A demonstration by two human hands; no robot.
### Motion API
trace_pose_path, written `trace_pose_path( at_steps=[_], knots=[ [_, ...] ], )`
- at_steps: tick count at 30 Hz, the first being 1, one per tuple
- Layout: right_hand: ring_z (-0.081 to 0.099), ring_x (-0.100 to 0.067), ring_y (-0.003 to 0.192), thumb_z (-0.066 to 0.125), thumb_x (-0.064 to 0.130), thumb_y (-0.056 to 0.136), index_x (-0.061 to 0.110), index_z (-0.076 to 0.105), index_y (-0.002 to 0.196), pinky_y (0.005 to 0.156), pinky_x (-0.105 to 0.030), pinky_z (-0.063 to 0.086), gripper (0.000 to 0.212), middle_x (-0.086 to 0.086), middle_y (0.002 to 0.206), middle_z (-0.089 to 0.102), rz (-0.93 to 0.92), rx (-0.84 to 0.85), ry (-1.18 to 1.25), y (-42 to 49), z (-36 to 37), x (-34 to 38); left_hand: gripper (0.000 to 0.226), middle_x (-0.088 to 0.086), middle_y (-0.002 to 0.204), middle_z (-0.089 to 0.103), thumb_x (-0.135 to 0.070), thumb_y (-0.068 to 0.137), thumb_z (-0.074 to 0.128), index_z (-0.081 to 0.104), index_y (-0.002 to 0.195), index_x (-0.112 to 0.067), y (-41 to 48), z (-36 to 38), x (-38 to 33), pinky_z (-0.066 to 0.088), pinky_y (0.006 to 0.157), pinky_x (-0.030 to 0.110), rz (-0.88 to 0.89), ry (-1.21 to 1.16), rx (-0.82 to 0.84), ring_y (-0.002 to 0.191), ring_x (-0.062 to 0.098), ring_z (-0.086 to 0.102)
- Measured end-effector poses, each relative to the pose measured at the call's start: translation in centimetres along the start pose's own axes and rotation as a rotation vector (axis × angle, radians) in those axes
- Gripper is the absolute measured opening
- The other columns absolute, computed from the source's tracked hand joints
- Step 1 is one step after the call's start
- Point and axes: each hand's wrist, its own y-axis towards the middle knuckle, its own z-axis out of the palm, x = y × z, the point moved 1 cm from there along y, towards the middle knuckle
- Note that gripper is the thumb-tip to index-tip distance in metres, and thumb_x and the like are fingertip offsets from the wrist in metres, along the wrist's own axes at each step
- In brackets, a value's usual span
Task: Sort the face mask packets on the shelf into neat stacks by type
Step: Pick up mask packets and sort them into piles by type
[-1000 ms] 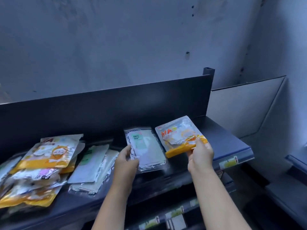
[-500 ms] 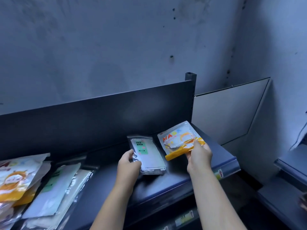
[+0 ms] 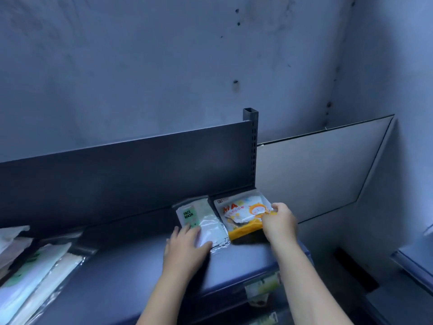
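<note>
At the right end of the shelf (image 3: 140, 266), close against the dark back panel (image 3: 117, 179), two packets lay side by side; the green-and-white packet (image 3: 199, 216), marked FACE MASK, sat just left of the orange packet (image 3: 241, 216), their long edges touching or very nearly so. The left hand (image 3: 185, 245) rested on the near end of the green-and-white packet, its fingers (image 3: 199, 238) straight and flat, pressing it to the shelf and gripping nothing; the right hand (image 3: 280, 221) had its fingers (image 3: 276, 207) curled at the orange packet's right edge, pinching it by the look of things, though blur made the hold hard to read. So the step in hand looked like the setting-down: one packet of each type placed as the base of its stack. Far to the left, well apart from this pair, a heap of loose packets (image 3: 30, 273) lay overlapping and askew; most of the sorting looked undone. Next move, on this reckoning: release both, reach left to the heap, take a packet, read its type, and lay it square on the matching base; slick wrappers would likely slide, so each called for a flat, aligned landing.
</note>
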Motion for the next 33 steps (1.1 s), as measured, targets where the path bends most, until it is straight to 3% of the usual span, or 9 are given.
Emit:
trace_pose_path(
  at_steps=[3, 5, 9, 12, 15, 18, 23, 28, 33],
  knots=[
    [0.060, -0.040, 0.114, 0.053, 0.010, 0.098, 0.010, 0.064, 0.134, 0.087, -0.039, 0.049, 0.038, -0.017, 0.136, 0.056, -0.113, 0.036, -0.168, 1.3, 0.2, -0.7, 0.058, -0.006, 0.169, 0.032, -0.056, 0.095, 0.056, 0.050, 0.150, -0.039, 0.8, 0.8, -0.7, 0.019, 0.127, 0.044, -0.023, 0.027, -0.018, 0.160, 0.029, 0.013],
    [0.050, -0.037, 0.129, 0.051, 0.012, 0.099, 0.011, 0.064, 0.135, 0.100, -0.042, 0.047, 0.038, -0.015, 0.144, 0.051, -0.206, 0.052, -0.307, 1.8, 0.6, -1.0, 0.057, -0.002, 0.168, 0.033, -0.055, 0.094, 0.057, 0.052, 0.149, -0.038, 1.0, 1.2, -1.1, 0.022, 0.126, 0.042, -0.033, 0.034, -0.049, 0.158, 0.029, 0.019],
    [0.030, -0.031, 0.152, 0.048, 0.042, 0.103, 0.027, 0.061, 0.142, 0.127, -0.051, 0.021, 0.044, -0.003, 0.158, 0.046, -0.425, 0.185, -0.585, 2.0, 1.3, -1.1, 0.060, 0.001, 0.160, 0.043, -0.054, 0.089, 0.054, 0.056, 0.146, -0.033, 0.8, 1.4, -1.7, 0.031, 0.120, 0.039, -0.037, 0.057, -0.088, 0.148, 0.028, 0.035],
    [0.023, -0.033, 0.157, 0.040, 0.060, 0.102, 0.036, 0.053, 0.149, 0.128, -0.058, 0.005, 0.055, 0.001, 0.163, 0.044, -0.470, 0.309, -0.697, 2.3, 1.3, -1.3, 0.064, -0.002, 0.158, 0.044, -0.048, 0.085, 0.051, 0.054, 0.147, -0.032, 0.5, 1.6, -1.7, 0.035, 0.118, 0.040, -0.047, 0.042, -0.098, 0.145, 0.025, 0.038],
    [0.022, -0.032, 0.158, 0.039, 0.060, 0.102, 0.039, 0.048, 0.152, 0.127, -0.063, 0.008, 0.055, 0.002, 0.165, 0.041, -0.438, 0.320, -0.682, 2.7, 1.2, -1.6, 0.064, -0.004, 0.156, 0.044, -0.042, 0.086, 0.055, 0.051, 0.149, -0.035, 0.2, 1.8, -2.0, 0.036, 0.115, 0.038, -0.062, 0.055, -0.110, 0.144, 0.023, 0.037],
    [0.021, -0.034, 0.158, 0.038, 0.057, 0.103, 0.036, 0.048, 0.152, 0.126, -0.064, 0.012, 0.054, 0.002, 0.165, 0.041, -0.416, 0.303, -0.682, 2.8, 1.6, -1.6, 0.074, -0.005, 0.155, 0.046, -0.049, 0.075, 0.043, 0.052, 0.148, -0.037, -0.3, 2.0, -2.4, 0.036, 0.117, 0.039, -0.075, 0.082, -0.129, 0.146, 0.023, 0.035],
    [0.020, -0.038, 0.158, 0.035, 0.055, 0.105, 0.032, 0.046, 0.153, 0.125, -0.064, 0.013, 0.054, -0.003, 0.166, 0.039, -0.370, 0.269, -0.723, 2.1, 2.3, -1.4, 0.075, -0.006, 0.155, 0.049, -0.065, 0.076, 0.036, 0.055, 0.143, -0.037, -0.7, 2.2, -1.7, 0.037, 0.117, 0.045, -0.125, 0.137, -0.172, 0.146, 0.026, 0.038],
    [0.021, -0.038, 0.158, 0.034, 0.054, 0.106, 0.029, 0.044, 0.154, 0.124, -0.067, 0.011, 0.056, -0.005, 0.166, 0.039, -0.347, 0.230, -0.736, 1.8, 2.6, -1.3, 0.071, -0.004, 0.158, 0.045, -0.066, 0.081, 0.042, 0.052, 0.145, -0.036, -0.7, 1.8, -1.0, 0.034, 0.120, 0.047, -0.139, 0.141, -0.156, 0.148, 0.027, 0.034],
    [0.012, -0.030, 0.162, 0.033, 0.054, 0.106, 0.023, 0.040, 0.158, 0.129, -0.055, 0.005, 0.061, -0.008, 0.170, 0.033, -0.432, 0.179, -0.716, 0.7, 3.4, -1.1, 0.061, -0.003, 0.165, 0.037, -0.059, 0.097, 0.047, 0.045, 0.153, -0.033, -0.6, 1.5, -0.8, 0.024, 0.125, 0.047, -0.102, 0.127, -0.139, 0.157, 0.028, 0.022]
  ],
)
